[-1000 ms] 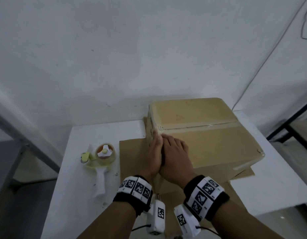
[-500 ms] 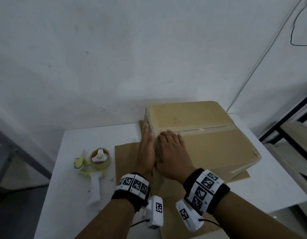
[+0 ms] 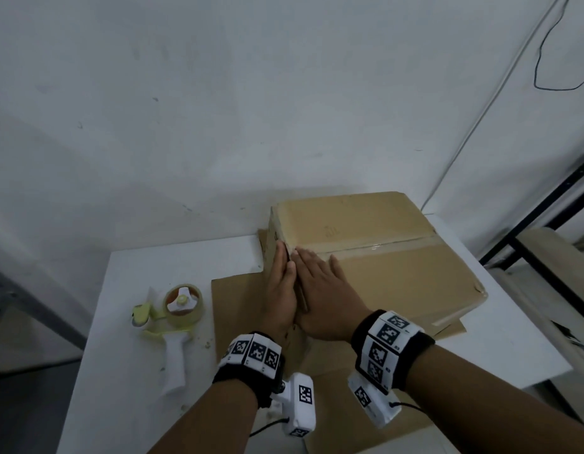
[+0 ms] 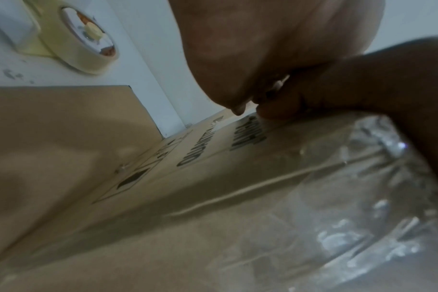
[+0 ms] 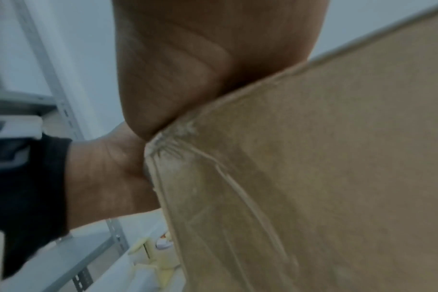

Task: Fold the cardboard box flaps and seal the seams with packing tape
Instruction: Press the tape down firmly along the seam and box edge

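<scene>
- Pressing flat: left hand (image 3: 279, 290) on the cardboard box (image 3: 392, 276) side, right hand (image 3: 320, 290) on top, both fingers straight, likely bonding the tape (image 3: 375, 249) over the corner.
- Box is sitting on the table (image 3: 146, 316); tape dispenser (image 3: 174, 326) is lying idle left of box.

Black wristbands (image 3: 251, 376) with checkered marker tiles, white wrist cameras (image 3: 302, 404), thin black cables

Blurred, perhaps illegible print on box (image 4: 213, 158)
</scene>
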